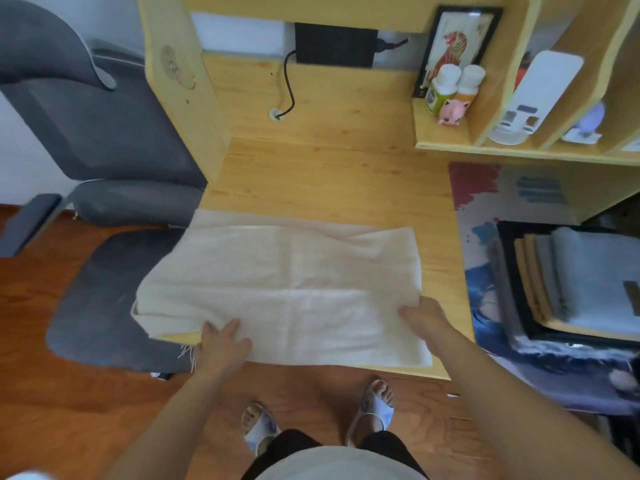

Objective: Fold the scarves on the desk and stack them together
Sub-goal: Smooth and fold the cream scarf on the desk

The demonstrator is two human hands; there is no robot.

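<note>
A cream scarf (287, 271) lies folded in layers across the near part of the wooden desk (329, 174), its left end hanging past the desk's left edge. My left hand (221, 341) rests on the scarf's near left part with fingers spread on the cloth. My right hand (424, 315) pinches the right edge of the upper layer. At the right, a stack of folded scarves (581, 282) in grey, tan and black lies on a printed mat (485, 202).
A grey office chair (104, 140) stands left of the desk, its seat under the scarf's hanging end. A shelf unit (450, 133) at the back right holds bottles, a pink toy and a framed picture. A black cable (289, 88) runs down the desk's back.
</note>
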